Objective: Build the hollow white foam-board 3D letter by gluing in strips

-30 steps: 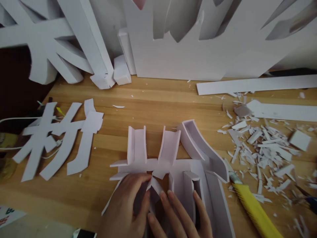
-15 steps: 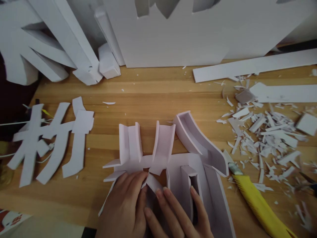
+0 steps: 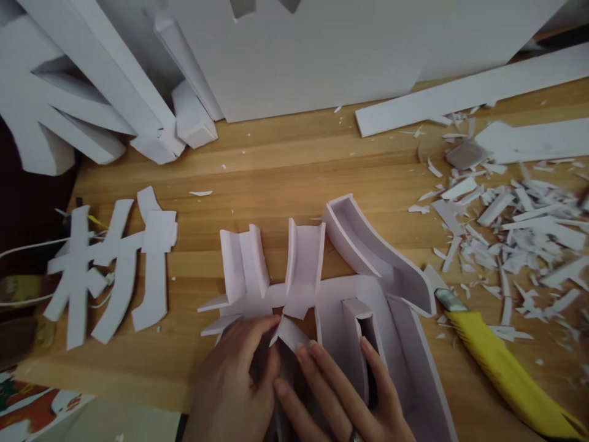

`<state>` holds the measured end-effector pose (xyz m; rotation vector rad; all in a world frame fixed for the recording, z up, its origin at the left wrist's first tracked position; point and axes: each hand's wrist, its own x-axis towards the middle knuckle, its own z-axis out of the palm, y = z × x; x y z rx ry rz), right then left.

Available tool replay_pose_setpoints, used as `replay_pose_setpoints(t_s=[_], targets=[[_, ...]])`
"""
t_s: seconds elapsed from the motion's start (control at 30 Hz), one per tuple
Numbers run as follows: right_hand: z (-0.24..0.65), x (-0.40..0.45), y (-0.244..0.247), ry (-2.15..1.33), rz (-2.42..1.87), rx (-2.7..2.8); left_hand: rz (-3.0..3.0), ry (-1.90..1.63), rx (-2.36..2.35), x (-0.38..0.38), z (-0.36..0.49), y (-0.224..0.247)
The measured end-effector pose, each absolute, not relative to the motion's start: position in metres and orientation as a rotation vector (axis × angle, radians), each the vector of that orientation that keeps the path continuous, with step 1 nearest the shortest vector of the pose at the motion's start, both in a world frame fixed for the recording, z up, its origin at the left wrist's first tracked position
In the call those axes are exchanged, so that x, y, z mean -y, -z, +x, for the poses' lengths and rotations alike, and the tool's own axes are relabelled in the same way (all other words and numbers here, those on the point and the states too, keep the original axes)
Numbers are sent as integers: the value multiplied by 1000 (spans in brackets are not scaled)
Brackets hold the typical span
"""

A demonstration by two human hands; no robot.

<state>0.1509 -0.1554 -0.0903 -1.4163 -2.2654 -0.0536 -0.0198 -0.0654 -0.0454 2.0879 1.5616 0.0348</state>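
A hollow white foam-board character lies before me with thin upright walls along its strokes. My left hand is closed at its left part, thumb and forefinger pinching the end of a short white foam-board strip. The lower end of that strip lies under the fingertips of my right hand, whose thumb is on the strip's left side. One right finger is spread apart and touches a narrow walled slot. The palms hide the character's lower part. A ring shows on my right hand.
A yellow utility knife lies at right, blade toward the character. White scraps are heaped beyond it, near long foam strips. A flat white cut-out character lies over cables at left. Large white pieces stand at the back.
The camera view has turned a little, so the surroundings shift. My left thumb and forefinger show a wider gap behind the pinch. Both hands stay at the same part of the character.
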Motion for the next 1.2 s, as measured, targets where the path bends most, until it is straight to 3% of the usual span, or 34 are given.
replay_pose_setpoints(t_s=[0.27, 0.57, 1.2], targets=[[153, 156, 89, 3, -1359, 2276, 1920, 162, -1748, 57, 0, 38], [152, 155, 88, -27, -1335, 2261, 2089, 532, -1544, 37, 17, 24], [149, 155, 90, -39, -1364, 2188, 1946, 602, -1524, 13, 26, 27]])
